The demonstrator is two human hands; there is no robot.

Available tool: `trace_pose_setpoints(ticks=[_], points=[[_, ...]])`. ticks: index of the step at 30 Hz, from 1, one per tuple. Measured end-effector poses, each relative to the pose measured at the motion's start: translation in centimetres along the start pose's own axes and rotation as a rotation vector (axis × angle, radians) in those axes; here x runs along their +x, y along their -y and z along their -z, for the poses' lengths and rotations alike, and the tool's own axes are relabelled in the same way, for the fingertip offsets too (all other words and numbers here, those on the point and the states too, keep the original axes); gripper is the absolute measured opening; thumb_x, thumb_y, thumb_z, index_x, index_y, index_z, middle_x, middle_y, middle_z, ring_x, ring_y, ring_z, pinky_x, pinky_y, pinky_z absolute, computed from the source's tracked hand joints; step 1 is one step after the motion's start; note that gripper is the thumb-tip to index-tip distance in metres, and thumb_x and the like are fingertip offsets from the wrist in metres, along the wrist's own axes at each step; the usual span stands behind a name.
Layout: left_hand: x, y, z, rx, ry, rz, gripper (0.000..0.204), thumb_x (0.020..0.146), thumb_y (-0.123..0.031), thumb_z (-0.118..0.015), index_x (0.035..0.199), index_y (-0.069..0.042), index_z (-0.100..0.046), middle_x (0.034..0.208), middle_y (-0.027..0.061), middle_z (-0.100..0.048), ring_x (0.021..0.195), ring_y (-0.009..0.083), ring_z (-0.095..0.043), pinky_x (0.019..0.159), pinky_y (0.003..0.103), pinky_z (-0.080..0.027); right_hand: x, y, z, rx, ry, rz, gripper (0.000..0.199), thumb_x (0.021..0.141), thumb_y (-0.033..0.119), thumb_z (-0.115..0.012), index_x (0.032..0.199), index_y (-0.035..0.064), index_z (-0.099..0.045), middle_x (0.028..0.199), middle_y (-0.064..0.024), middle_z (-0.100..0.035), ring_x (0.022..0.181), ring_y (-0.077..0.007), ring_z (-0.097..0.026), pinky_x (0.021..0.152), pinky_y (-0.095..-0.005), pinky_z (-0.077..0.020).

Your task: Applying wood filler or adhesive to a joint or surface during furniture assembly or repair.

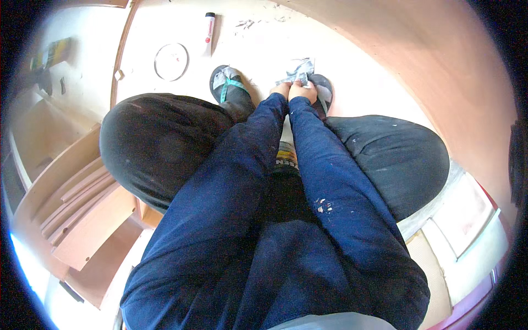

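Both forearms, in dark blue sleeves, reach forward between the bent knees, and the hands meet near the feet. My left hand is closed beside the right one, its fingertips at the lower edge of a crumpled silvery-grey sheet, which may be plastic or foil. My right hand pinches the same sheet, and part of it sticks up beyond the fingers. The sheet lies partly over the pale surface, close to the toe of the dark sandal on the right foot. The fingertips are small and partly hidden.
A white tube with a black cap and a thin ring lie ahead on the left. Dark scraps are scattered at the far side. Wooden boards stand at the left, a curved wood-toned panel at the right.
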State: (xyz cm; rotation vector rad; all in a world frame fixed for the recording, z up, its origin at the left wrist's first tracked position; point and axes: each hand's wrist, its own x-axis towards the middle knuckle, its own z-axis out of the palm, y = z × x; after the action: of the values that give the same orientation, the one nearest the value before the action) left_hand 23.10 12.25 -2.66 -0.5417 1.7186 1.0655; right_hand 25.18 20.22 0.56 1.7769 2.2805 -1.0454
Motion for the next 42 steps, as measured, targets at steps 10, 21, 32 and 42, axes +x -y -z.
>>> trace_pose_setpoints(ticks=[10, 21, 32, 42], points=[[2.8, -3.8, 0.1, 0.029, -0.100, -0.017, 0.046, 0.090, -0.033, -0.059, 0.121, -0.002, -0.072, 0.128, 0.0208, -0.069, 0.120, 0.0358, -0.066, 0.104, 0.042, -0.049, -0.6, 5.8, 2.6, 0.045, -0.014, -0.095, 0.033, 0.080, 0.025, -0.071, 0.100, 0.0004, -0.077, 0.098, -0.0221, -0.076, 0.093, -0.0355, -0.075, 0.086, -0.0421, -0.0578], [4.1, -13.1, -1.7, 0.829, -0.102, -0.425, 0.036, 0.098, -0.030, -0.053, 0.120, -0.010, -0.074, 0.129, 0.0174, -0.069, 0.121, 0.0329, -0.066, 0.104, 0.043, -0.050, 6.9, 8.3, 3.1, 0.143, -0.064, 0.054, 0.037, 0.079, 0.033, -0.074, 0.102, 0.0041, -0.079, 0.097, -0.0188, -0.077, 0.094, -0.0323, -0.075, 0.088, -0.0424, -0.0574], [0.5, -0.7, 0.0, 0.154, 0.126, -0.071, 0.041, 0.098, -0.034, -0.055, 0.123, -0.008, -0.072, 0.130, 0.0195, -0.067, 0.124, 0.0351, -0.063, 0.107, 0.046, -0.047, -0.1, 1.4, 0.6, -0.042, -0.048, 0.049, 0.043, 0.084, 0.033, -0.071, 0.112, 0.0001, -0.074, 0.105, -0.0239, -0.075, 0.103, -0.0371, -0.073, 0.093, -0.0442, -0.0560], [1.0, -2.6, 0.9, 0.172, 0.070, -0.080, 0.044, 0.098, -0.036, -0.052, 0.124, -0.005, -0.070, 0.132, 0.0223, -0.065, 0.126, 0.0364, -0.061, 0.108, 0.046, -0.046, -1.2, 4.2, 1.4, 0.004, -0.043, -0.104, 0.040, 0.078, 0.030, -0.073, 0.105, 0.0003, -0.077, 0.102, -0.0238, -0.075, 0.099, -0.0368, -0.073, 0.092, -0.0429, -0.0566]])
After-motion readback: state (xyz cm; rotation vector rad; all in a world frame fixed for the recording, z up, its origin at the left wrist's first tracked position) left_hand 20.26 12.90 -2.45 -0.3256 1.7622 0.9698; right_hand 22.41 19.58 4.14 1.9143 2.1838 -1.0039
